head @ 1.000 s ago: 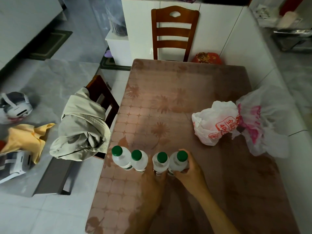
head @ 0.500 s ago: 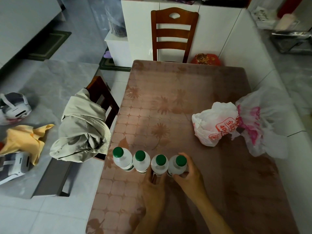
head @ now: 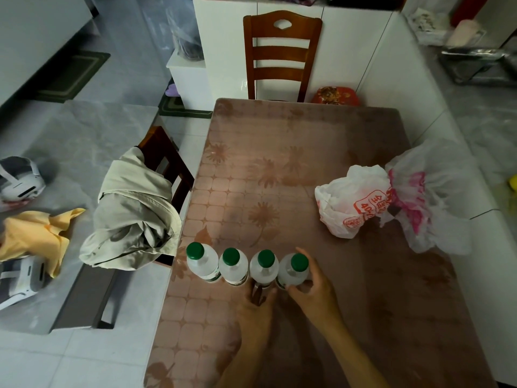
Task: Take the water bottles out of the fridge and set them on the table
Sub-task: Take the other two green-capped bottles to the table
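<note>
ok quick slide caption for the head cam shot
Four green-capped water bottles lined up on the table, left hand and right hand at the right-most two.

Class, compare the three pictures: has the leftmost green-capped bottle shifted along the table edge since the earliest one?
No. The leftmost bottle keeps its place at the table's left edge, beside the draped jacket; the small offset matches the camera's own shift.
</note>
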The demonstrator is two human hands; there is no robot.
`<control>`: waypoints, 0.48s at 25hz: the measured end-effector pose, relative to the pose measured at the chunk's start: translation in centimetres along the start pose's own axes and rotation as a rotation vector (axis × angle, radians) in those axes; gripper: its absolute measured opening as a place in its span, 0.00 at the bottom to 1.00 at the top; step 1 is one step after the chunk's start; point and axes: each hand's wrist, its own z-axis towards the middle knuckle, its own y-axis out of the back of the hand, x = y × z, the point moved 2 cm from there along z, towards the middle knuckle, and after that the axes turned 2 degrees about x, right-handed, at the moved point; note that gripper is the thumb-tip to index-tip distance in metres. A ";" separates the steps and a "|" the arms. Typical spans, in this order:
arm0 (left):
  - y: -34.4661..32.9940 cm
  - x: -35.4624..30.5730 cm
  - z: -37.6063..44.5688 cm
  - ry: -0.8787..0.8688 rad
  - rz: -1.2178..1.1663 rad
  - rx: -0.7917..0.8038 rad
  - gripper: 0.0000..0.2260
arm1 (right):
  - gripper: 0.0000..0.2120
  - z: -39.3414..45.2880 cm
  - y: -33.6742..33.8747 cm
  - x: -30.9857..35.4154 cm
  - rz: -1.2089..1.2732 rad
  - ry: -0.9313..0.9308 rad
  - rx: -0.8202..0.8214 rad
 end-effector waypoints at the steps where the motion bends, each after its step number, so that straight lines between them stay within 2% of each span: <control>1: 0.5 -0.1 -0.2 0.016 0.010 0.001 0.16 | 0.39 -0.1 -0.1 -0.1 0.012 -0.005 -0.001; 4: 1.4 -0.3 -0.6 0.010 -0.017 0.027 0.15 | 0.39 -0.6 -0.7 -0.5 0.069 -0.071 -0.035; 7: 2.6 -1.3 -1.9 0.011 -0.010 0.099 0.15 | 0.40 -2.2 -1.9 -0.6 0.105 -0.171 -0.142; 10: 4.6 -1.2 -3.4 -0.078 0.083 0.211 0.17 | 0.38 -5.4 -3.9 0.1 -0.012 -0.242 -0.286; 12: 6.6 -1.2 -4.1 -0.192 0.155 0.289 0.20 | 0.36 -7.9 -5.3 1.2 -0.071 -0.205 -0.387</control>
